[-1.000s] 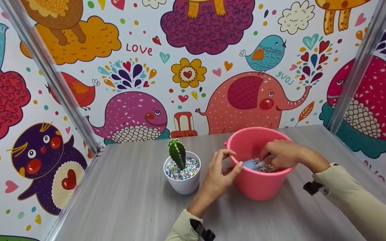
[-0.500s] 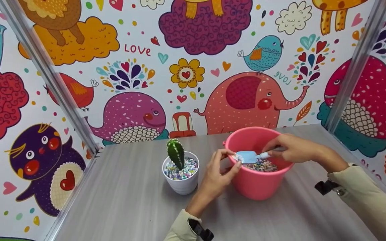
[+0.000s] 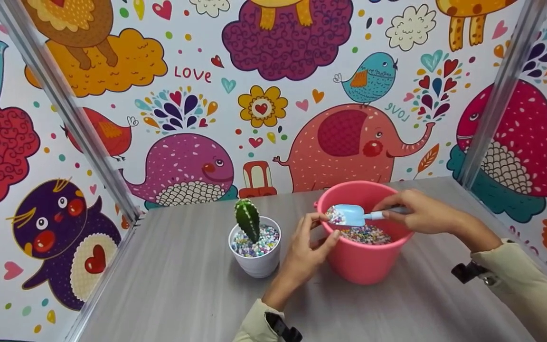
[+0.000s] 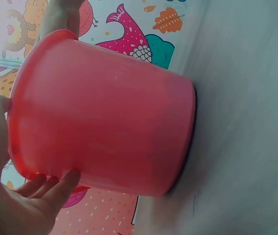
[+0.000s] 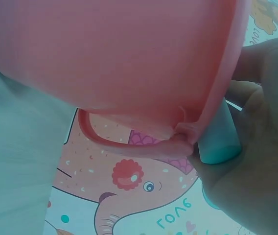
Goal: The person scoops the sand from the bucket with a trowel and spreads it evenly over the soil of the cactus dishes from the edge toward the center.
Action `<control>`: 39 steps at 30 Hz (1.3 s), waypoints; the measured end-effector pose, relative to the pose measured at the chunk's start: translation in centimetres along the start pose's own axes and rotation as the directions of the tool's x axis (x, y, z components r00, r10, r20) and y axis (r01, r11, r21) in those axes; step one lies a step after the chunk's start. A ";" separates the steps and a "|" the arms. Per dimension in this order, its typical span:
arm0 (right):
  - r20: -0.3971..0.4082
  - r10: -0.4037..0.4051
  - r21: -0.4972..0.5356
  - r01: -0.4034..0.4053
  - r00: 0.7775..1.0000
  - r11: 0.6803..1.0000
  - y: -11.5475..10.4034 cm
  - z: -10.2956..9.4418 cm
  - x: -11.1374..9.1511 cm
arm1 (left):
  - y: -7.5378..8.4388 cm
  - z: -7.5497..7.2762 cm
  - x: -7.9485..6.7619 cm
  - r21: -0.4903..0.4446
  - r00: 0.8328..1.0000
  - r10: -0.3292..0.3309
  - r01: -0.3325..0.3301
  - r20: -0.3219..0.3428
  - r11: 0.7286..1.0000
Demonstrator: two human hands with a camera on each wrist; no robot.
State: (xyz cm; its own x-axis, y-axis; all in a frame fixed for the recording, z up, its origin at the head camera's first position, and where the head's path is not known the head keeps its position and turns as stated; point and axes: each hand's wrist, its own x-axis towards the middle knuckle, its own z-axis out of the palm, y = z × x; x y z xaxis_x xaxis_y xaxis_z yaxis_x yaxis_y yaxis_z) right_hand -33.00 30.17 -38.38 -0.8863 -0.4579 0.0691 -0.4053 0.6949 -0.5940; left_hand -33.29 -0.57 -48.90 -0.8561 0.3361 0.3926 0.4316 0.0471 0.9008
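Observation:
My right hand (image 3: 420, 211) grips the handle of a small light-blue shovel (image 3: 354, 216), held over the mouth of a pink bucket (image 3: 368, 266). Small colourful pebbles (image 3: 335, 215) lie heaped on the blade's front. More of the same pebbles (image 3: 366, 235) cover the bucket's inside below. With fingers and thumb spread along the near-left rim, my left hand (image 3: 304, 251) holds the bucket, which stands upright. In the right wrist view the rounded end of the shovel's handle (image 5: 220, 139) sticks out of the palm beside the rim; the blade is hidden there.
Left of the bucket stands a white pot (image 3: 257, 266) with a green cactus (image 3: 247, 219) set in similar pebbles. The bucket's pink carry handle (image 5: 129, 148) hangs down its far side. Cartoon-printed walls with metal corner posts enclose the grey table (image 3: 178, 280).
The shovel has come up out of the pebbles with a load on its blade, as my right hand rose and moved right. My left hand has stayed at the rim.

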 end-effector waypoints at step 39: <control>-0.109 -0.076 -0.040 0.072 0.991 0.997 -2.2 0.8 1.7 | 11.5 -9.3 -2.9 0.519 0.912 0.353 -0.203 -0.208 0.830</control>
State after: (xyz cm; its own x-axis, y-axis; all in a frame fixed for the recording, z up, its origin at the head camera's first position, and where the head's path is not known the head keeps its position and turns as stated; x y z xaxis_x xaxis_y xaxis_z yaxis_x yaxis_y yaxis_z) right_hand -33.50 27.44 -37.60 -0.8721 -0.4462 0.2011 -0.4767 0.6815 -0.5552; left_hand -28.54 -9.75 -37.96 -0.6878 0.1273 0.7146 0.6795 0.4593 0.5722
